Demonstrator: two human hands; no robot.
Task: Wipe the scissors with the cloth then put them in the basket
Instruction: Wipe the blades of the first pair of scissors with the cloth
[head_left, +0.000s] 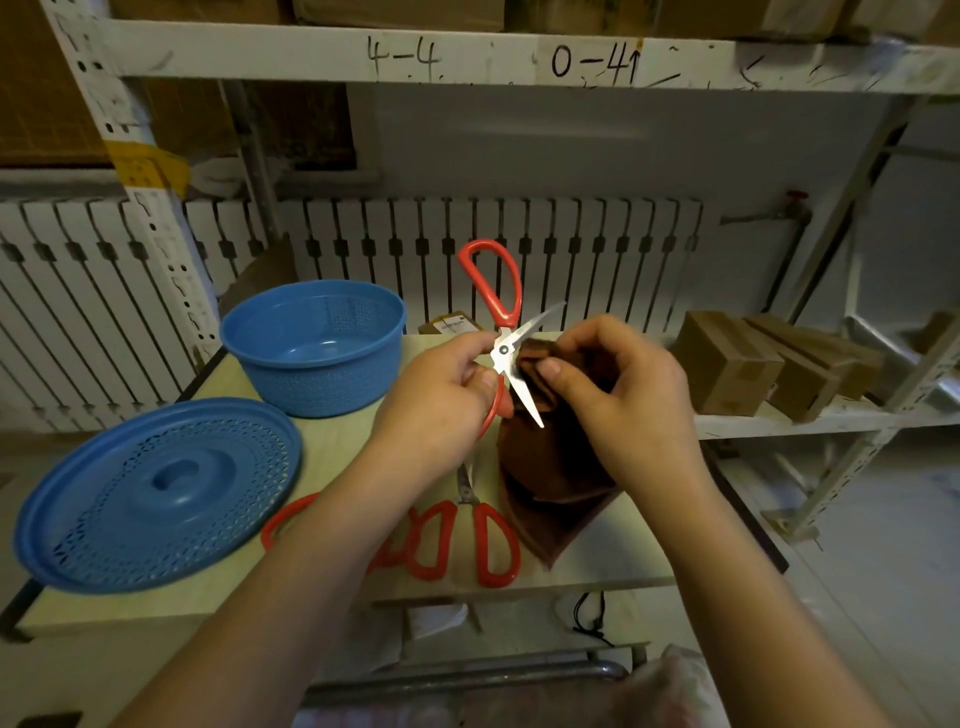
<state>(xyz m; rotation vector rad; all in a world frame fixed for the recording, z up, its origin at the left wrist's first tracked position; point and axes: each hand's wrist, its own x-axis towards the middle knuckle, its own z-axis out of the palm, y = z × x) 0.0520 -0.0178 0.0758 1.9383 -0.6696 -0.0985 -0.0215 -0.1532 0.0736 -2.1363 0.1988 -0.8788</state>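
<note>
Far left of the table (332, 452) I see the blue lid (156, 493), lying flat near the front edge. Just behind it, further back on the table, sits the blue basket (317, 345), upright, nothing in it that I can see.

Moving right, my left hand (441, 400) is up over the table's middle, fingers curled around the lower red handle of the scissors (503, 349), thumb near the pivot. They're held off the table, blades spread apart, one red loop sticking up, one blade pointing up and right, the other down and right.

Under my left forearm, on the table's front part, more scissors (488, 540) lie flat: red handles toward me, how many pairs I can't tell, the arm covers some.

Right of the pivot, my right hand (623, 395) pinches the brown cloth (550, 467), thumb pressing a fold right against the blades where they cross. The rest of the cloth hangs down and reaches the table's right front part.

Past the table's right edge, brown boxes (753, 364) on a low shelf.
</note>
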